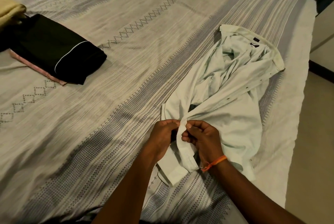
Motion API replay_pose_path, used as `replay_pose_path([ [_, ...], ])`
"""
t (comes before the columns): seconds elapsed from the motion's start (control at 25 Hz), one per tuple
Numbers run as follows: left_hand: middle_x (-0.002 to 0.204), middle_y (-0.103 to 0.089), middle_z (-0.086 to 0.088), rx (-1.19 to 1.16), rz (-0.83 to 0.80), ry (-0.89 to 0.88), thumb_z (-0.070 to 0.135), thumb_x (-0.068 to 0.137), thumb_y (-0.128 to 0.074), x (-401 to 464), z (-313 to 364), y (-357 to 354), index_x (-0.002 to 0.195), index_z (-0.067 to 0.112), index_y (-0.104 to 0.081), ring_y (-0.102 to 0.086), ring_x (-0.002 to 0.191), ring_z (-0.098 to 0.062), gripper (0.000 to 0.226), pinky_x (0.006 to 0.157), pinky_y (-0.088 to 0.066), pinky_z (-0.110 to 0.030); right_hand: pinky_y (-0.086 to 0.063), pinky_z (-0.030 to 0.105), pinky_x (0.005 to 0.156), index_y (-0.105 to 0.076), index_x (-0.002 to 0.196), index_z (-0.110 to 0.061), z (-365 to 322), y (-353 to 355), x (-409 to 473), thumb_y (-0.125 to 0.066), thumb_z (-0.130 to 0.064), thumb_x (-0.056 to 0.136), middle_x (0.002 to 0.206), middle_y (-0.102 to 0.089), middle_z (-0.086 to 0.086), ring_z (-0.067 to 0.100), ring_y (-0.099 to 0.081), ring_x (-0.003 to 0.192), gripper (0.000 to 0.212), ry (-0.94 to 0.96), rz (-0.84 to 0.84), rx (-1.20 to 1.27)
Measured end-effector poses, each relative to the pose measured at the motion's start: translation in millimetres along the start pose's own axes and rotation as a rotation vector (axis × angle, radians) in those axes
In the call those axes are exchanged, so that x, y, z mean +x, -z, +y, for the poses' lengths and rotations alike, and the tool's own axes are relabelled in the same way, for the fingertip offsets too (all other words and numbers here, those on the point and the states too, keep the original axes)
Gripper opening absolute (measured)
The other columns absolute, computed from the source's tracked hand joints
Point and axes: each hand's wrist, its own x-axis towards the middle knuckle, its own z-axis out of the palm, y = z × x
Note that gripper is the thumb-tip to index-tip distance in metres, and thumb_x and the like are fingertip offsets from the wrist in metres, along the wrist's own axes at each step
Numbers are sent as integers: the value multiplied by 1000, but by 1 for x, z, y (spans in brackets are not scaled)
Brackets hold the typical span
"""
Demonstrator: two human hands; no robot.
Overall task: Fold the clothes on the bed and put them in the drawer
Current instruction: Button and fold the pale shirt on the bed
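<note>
**Both hands pinch the front edge of a crumpled pale shirt at the bed's right side**

Where the bed's left edge cuts the view, a cream-yellow knitted cloth [10,11] lies partly out of sight, its corner touching a folded black garment with a thin white piping line [54,48]. That black garment rests on top of a folded pink cloth [36,69], of which only a narrow strip along the near side shows. All three sit on the bed's grey-and-white woven cover with diamond stitching and checked bands [126,61], well apart from the shirt.

Toward the near edge, the left hand [162,137] has its fingers curled and its thumb and fingertips pressed on a narrow band of fabric. Just beside it, the right hand [202,138], with an orange thread bracelet [214,163] tied at the wrist, pinches the same band from the other side; the two hands almost touch, with the band between them.

That band belongs to a pale mint-white button-up cotton shirt [235,97], which lies unfolded and rumpled near the bed's right edge, collar toward the far side, dark buttons showing along its placket and a cuff lying under the wrists. Beyond the right edge is beige floor [318,133].
</note>
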Motion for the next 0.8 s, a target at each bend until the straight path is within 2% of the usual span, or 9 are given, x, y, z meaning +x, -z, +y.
replay_pose_path([
  [0.12, 87, -70, -21, -51, -86, 17, 2, 97, -46, -3, 6, 3, 94, -1, -72, -67, 76, -27, 27, 76, -54, -35, -57, 28, 57, -67, 92, 1, -3, 0, 0, -63, 4, 87, 65, -66, 16, 21, -63, 57, 7, 2, -19, -28],
  [0.2, 88, -70, -21, 33, -124, -21, 6, 97, -51, -5, 5, 5, 100, -2, -71, -67, 76, -26, 22, 72, -56, -33, -58, 29, 58, -68, 94, 1, -5, 1, -1, -64, 3, 87, 71, -66, 18, 23, -63, 62, 8, -6, -31, -59],
  [0.32, 80, -72, -16, 214, -30, -124, 9, 91, -65, -6, -1, 0, 98, -3, -71, -68, 69, -22, 15, 61, -55, -28, -59, 33, 62, -72, 92, 1, -6, 4, -3, -67, 0, 87, 80, -69, 24, 29, -67, 72, 7, 30, 17, -149],
  [0.44, 74, -73, -15, 298, 91, -219, 9, 87, -69, -5, -9, -4, 86, 6, -74, -70, 69, -26, 6, 65, -59, -36, -60, 35, 67, -77, 92, -7, -7, 4, -9, -75, -14, 84, 86, -73, 15, 24, -71, 79, 11, 193, 7, -332],
  [0.52, 75, -74, -13, 354, 159, -267, 8, 86, -68, -2, -15, -4, 77, 15, -74, -70, 72, -24, 13, 72, -60, -42, -60, 30, 66, -77, 93, -11, -7, 2, -14, -82, -20, 77, 82, -74, 5, 17, -72, 74, 19, 303, 30, -494],
  [0.64, 74, -72, -13, 329, 133, -289, 14, 87, -69, -3, -18, -3, 77, 16, -73, -67, 70, -22, 11, 74, -59, -43, -58, 35, 57, -76, 77, -14, -5, 4, -13, -79, -14, 81, 60, -70, 3, 20, -68, 54, 4, 325, 102, -559],
  [0.72, 69, -69, -9, 284, 103, -274, 14, 90, -68, -4, -16, -2, 77, 15, -73, -65, 69, -18, 13, 74, -58, -38, -57, 46, 57, -69, 63, -13, 0, 9, -7, -72, -17, 85, 53, -64, 3, 26, -65, 52, 22, 334, 162, -609],
  [0.8, 68, -69, -5, 302, 101, -285, 14, 90, -67, -5, -14, -1, 78, 13, -73, -65, 67, -19, 14, 72, -58, -37, -55, 50, 60, -64, 62, -10, 2, 11, -4, -66, -23, 88, 54, -62, 3, 29, -63, 57, 29, 339, 170, -631],
])
